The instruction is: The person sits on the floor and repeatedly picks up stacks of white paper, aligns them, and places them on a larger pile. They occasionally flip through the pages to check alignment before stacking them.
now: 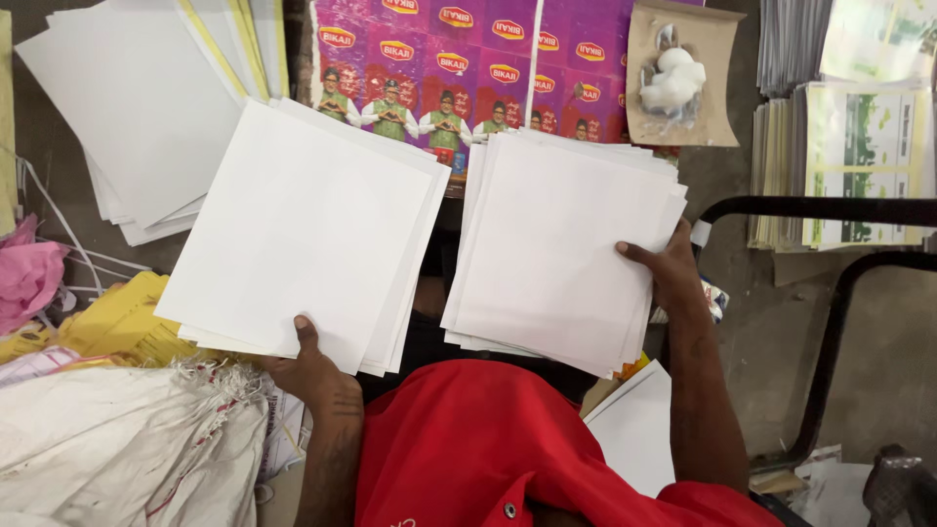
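White paper stacks (312, 229) in both hands (310, 371), above cluttered floor (878, 332).

Both stacks of sheets, the left stack (312, 224) and the right stack (561, 254), are plain white. The printed sheet (468, 59) far behind them is purple and magenta, patterned with repeating red oval marks and rows of small figures. The shirt (478, 449) is bright red. Far left, crumpled plastic (24, 273) is pink beside yellow paper (122, 322). The woven sack (117, 439) is off-white.
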